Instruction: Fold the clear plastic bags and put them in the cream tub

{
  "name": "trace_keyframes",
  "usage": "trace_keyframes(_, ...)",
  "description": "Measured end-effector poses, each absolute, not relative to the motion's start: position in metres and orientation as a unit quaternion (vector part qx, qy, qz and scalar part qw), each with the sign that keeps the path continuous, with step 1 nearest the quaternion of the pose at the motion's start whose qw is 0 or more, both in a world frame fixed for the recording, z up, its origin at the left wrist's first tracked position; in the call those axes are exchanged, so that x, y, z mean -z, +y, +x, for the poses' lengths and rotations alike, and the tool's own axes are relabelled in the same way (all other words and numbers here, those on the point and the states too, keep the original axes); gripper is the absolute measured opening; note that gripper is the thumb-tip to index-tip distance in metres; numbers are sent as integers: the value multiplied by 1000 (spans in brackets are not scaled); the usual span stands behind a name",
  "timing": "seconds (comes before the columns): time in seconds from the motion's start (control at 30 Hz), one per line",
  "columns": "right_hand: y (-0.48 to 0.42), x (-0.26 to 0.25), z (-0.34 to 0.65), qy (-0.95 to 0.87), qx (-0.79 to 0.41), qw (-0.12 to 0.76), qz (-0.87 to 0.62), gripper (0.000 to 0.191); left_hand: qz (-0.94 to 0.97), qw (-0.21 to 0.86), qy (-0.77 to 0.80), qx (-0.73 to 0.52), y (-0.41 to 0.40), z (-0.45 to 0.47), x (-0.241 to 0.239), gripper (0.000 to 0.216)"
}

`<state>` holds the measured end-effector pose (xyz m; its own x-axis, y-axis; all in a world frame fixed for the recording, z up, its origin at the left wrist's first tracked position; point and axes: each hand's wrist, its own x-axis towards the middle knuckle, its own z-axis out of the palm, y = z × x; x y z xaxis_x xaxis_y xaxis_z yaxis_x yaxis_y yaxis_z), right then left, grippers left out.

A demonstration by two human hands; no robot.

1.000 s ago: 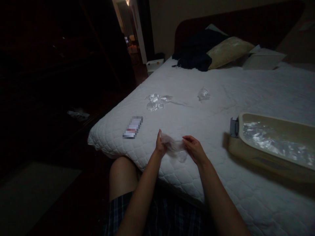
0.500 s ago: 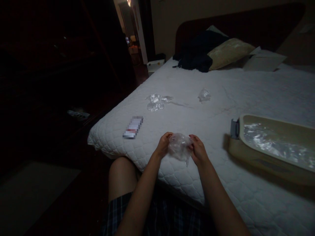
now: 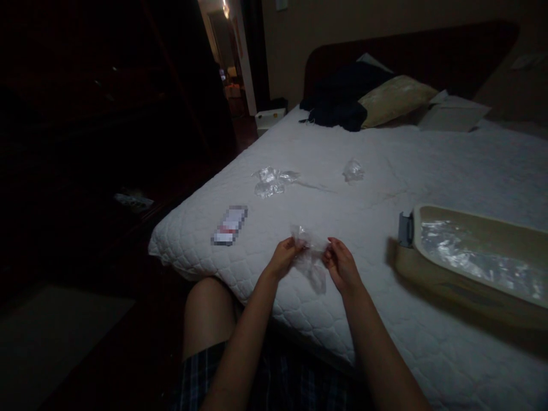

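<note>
A crumpled clear plastic bag (image 3: 312,265) is stretched between my two hands, just above the near edge of the bed. My left hand (image 3: 283,257) pinches its left side, and some of the film bunches up over those fingertips. On the opposite side, my right hand (image 3: 340,262) grips the bag between thumb and fingers. The lower part of the bag hangs loose. Farther up the bed lie more crumpled clear plastic bags (image 3: 270,181) and a smaller clear plastic bundle (image 3: 353,170).
A beige plastic bin (image 3: 449,279) with a grey latch, holding shiny clear plastic, stands at right. A phone-like object, blurred out (image 3: 230,225), lies on the white quilted bed (image 3: 252,251). Dark clothing (image 3: 342,94) and a yellowish pillow (image 3: 398,100) are by the headboard.
The bag in my hands has gone from a rounded, spread shape to a narrower, gathered one, with film rising above my left fingers. My right hand has shifted slightly inward.
</note>
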<state>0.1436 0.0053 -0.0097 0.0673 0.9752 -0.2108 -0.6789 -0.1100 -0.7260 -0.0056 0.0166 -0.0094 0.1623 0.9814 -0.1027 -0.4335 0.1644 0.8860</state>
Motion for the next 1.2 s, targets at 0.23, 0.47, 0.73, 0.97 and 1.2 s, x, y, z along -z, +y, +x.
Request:
trace_keyframes(0.23,2,5,143,-244,-622,634,-389,40,312,660,382,-567,20,-6,6,35)
trace_keyframes(0.47,1,6,141,-286,-624,612,-393,38,270,666,368,-591,20,-8,5,35)
trace_keyframes(0.73,1,9,133,-362,-606,559,-434,31,260,667,369,-593,21,-10,5,37)
trace_keyframes(0.97,1,12,129,-406,-557,540,-483,25,282,666,373,-581,18,-11,6,32)
trace_keyframes(1.2,-1,7,138,-333,-625,570,-418,32,282,671,378,-572,17,-9,2,27)
